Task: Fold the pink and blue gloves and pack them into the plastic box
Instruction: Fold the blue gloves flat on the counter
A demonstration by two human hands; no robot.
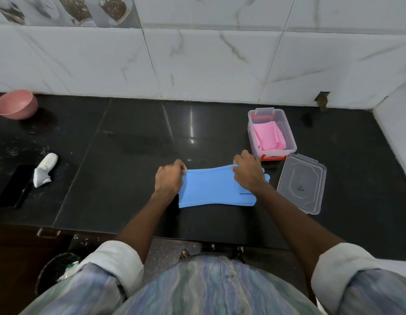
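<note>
A: Blue glove lies flat near the counter's front edge; left hand pinches its cuff, right hand presses the fingers.

B: Slippery rubber may spring open. Plastic box behind already holds pink gloves.

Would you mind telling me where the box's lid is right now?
The clear lid lies flat on the black counter at the right, just in front of the plastic box and beside the right hand.

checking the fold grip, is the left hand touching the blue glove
Touching. The head view shows the left hand with its fingers curled over the cuff end of the blue glove.
</note>
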